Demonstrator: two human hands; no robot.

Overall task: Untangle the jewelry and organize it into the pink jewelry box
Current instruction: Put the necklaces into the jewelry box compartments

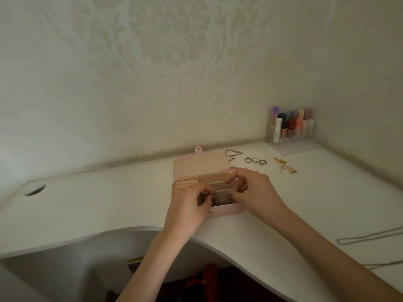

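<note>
Pink jewelry box (pixel 202 165) sits open on white desk (pixel 109 203); no legible writing on it. Left hand (pixel 188 207) and right hand (pixel 254 189), fingers curled, pinch a dark chain (pixel 222 202) in its front compartment. Rings (pixel 255 161) lie beyond.

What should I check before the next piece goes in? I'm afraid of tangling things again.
1. Pink jewelry box lid open: ok.
2. Chain lying inside the front compartment: ok.
3. Chain free of knots: cannot tell.
4. Left hand and right hand free for the next piece: not ok, both are at the chain.
5. Rear compartments empty: ok, as far as visible.
6. Rings and gold pieces within reach on the desk: ok.
</note>
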